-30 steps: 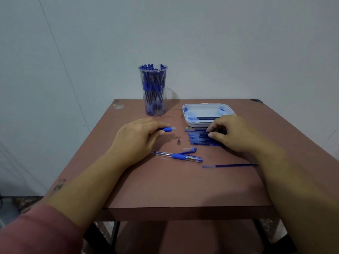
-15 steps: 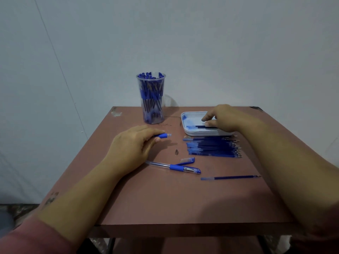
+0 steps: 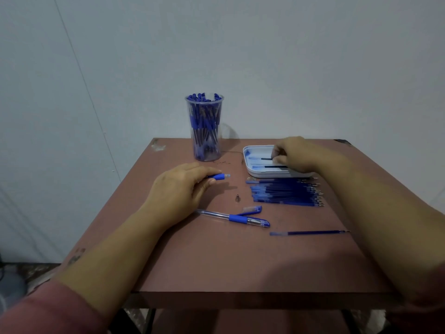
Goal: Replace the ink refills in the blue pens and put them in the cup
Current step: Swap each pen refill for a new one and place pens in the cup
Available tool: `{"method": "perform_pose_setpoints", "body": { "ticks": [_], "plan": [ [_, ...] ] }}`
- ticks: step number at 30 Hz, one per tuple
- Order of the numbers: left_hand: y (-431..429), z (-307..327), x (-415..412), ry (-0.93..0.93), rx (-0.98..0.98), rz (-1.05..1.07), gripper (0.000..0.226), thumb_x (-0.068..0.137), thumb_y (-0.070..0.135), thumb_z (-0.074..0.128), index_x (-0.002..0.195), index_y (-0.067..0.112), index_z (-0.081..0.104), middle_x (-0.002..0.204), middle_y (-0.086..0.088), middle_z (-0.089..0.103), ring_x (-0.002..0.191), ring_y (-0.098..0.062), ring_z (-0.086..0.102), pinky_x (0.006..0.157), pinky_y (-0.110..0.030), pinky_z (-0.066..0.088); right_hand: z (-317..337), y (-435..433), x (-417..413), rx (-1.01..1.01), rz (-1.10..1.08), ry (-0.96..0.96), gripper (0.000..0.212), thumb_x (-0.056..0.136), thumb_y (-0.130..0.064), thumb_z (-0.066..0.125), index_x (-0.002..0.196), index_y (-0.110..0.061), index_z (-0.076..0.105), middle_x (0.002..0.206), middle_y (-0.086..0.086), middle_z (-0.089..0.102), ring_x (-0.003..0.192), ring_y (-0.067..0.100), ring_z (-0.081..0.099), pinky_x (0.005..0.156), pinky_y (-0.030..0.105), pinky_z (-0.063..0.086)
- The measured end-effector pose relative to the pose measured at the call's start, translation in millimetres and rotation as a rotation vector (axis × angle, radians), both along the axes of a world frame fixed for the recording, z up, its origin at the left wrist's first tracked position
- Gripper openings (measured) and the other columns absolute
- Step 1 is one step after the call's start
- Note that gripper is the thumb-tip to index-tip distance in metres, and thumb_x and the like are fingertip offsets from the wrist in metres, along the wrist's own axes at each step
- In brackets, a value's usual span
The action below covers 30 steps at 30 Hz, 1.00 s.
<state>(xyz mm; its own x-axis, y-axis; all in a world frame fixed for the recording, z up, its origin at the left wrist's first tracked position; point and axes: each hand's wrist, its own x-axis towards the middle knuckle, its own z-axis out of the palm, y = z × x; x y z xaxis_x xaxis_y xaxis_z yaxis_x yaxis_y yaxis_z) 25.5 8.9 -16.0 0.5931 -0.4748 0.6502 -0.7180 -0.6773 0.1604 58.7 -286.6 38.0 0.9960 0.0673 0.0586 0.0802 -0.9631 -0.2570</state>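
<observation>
From here I see my left grip (image 3: 180, 186) resting on the table (image 3: 216, 261), fingers curled round a blue pen barrel (image 3: 220, 176) whose end pokes out toward the right grip (image 3: 295, 155), and the cup (image 3: 204, 131) full of blue pens stands just beyond it. My right grip is over the white tray (image 3: 250, 171), pinching the end of a dark refill (image 3: 266, 158). The row of refills (image 3: 286, 192) lies just nearer me than that grip, while a pen (image 3: 236, 218), a loose cap (image 3: 252, 209) and a metal tip (image 3: 238, 197) lie between the grips, toward me
</observation>
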Motion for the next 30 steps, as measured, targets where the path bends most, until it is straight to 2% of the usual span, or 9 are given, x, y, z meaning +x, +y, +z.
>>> {"method": "perform_pose_setpoints", "body": {
  "ticks": [3, 6, 10, 13, 17, 19, 22, 30],
  "plan": [
    [1.1, 0.3, -0.4, -0.001, -0.013, -0.003, 0.022, 0.095, 0.03, 0.059, 0.113, 0.028, 0.071, 0.097, 0.016, 0.066, 0.091, -0.004, 0.05, 0.07, -0.001, 0.03, 9.1, 13.7, -21.7, 0.136, 0.06, -0.178, 0.004, 0.095, -0.026, 0.059, 0.091, -0.029, 0.06, 0.098, -0.006, 0.063, 0.088, 0.013, 0.057, 0.075, 0.027, 0.044],
    [1.3, 0.7, -1.3, 0.0, -0.029, -0.01, 0.019, 0.095, 0.025, 0.064, 0.113, 0.027, 0.071, 0.094, 0.021, 0.061, 0.089, -0.002, 0.049, 0.074, 0.002, 0.031, 11.9, 32.9, -54.9, 0.239, 0.148, -0.243, 0.004, 0.093, -0.027, 0.061, 0.092, -0.03, 0.063, 0.087, -0.017, 0.061, 0.082, -0.001, 0.057, 0.07, 0.009, 0.04],
    [0.8, 1.1, -2.7, -0.004, -0.038, -0.032, 0.02, 0.095, 0.025, 0.064, 0.113, 0.028, 0.07, 0.091, 0.028, 0.049, 0.086, 0.003, 0.045, 0.074, 0.002, 0.031, -15.6, 44.8, -80.3, 0.328, 0.187, -0.33, 0.022, 0.09, -0.023, 0.065, 0.08, -0.041, 0.058, 0.081, -0.022, 0.062, 0.084, -0.008, 0.056, 0.071, 0.005, 0.038],
    [1.3, 0.8, -1.4, -0.002, -0.039, -0.033, 0.02, 0.095, 0.025, 0.063, 0.113, 0.027, 0.07, 0.093, 0.023, 0.058, 0.085, 0.004, 0.043, 0.075, 0.002, 0.03, -30.9, 43.4, -81.9, 0.353, 0.161, -0.375, 0.029, 0.089, -0.021, 0.066, 0.078, -0.044, 0.055, 0.08, -0.022, 0.062, 0.083, -0.005, 0.057, 0.071, 0.009, 0.039],
    [1.9, 0.8, 0.2, 0.005, -0.05, -0.023, 0.02, 0.095, 0.024, 0.064, 0.114, 0.028, 0.071, 0.091, 0.026, 0.051, 0.084, 0.009, 0.038, 0.075, 0.002, 0.031, -31.6, 42.3, -81.1, 0.395, 0.175, -0.395, 0.025, 0.089, -0.021, 0.066, 0.079, -0.042, 0.057, 0.08, -0.02, 0.063, 0.082, -0.002, 0.058, 0.075, 0.016, 0.044],
    [2.9, 0.7, 1.4, 0.022, -0.057, -0.02, 0.021, 0.096, 0.026, 0.063, 0.115, 0.029, 0.07, 0.095, 0.024, 0.06, 0.085, 0.009, 0.041, 0.075, 0.001, 0.032, -31.8, 42.0, -81.8, 0.409, 0.191, -0.389, 0.025, 0.089, -0.02, 0.067, 0.079, -0.041, 0.058, 0.08, -0.019, 0.064, 0.082, 0.0, 0.059, 0.077, 0.02, 0.048],
    [3.5, 0.9, 2.8, 0.034, -0.059, -0.021, 0.021, 0.096, 0.026, 0.063, 0.115, 0.029, 0.07, 0.1, 0.018, 0.067, 0.084, 0.008, 0.042, 0.073, -0.001, 0.033, -32.2, 40.3, -81.9, 0.405, 0.194, -0.388, 0.026, 0.088, -0.02, 0.068, 0.079, -0.042, 0.058, 0.079, -0.018, 0.063, 0.08, 0.0, 0.058, 0.076, 0.019, 0.048],
    [3.5, 1.4, 1.9, 0.054, -0.058, -0.01, 0.022, 0.096, 0.029, 0.06, 0.116, 0.03, 0.07, 0.096, 0.021, 0.063, 0.08, 0.005, 0.043, 0.071, -0.005, 0.032, -33.9, 42.1, -80.9, 0.397, 0.213, -0.387, 0.027, 0.087, -0.021, 0.069, 0.078, -0.043, 0.057, 0.078, -0.018, 0.063, 0.078, 0.002, 0.059, 0.071, 0.017, 0.046]
  ]
}}
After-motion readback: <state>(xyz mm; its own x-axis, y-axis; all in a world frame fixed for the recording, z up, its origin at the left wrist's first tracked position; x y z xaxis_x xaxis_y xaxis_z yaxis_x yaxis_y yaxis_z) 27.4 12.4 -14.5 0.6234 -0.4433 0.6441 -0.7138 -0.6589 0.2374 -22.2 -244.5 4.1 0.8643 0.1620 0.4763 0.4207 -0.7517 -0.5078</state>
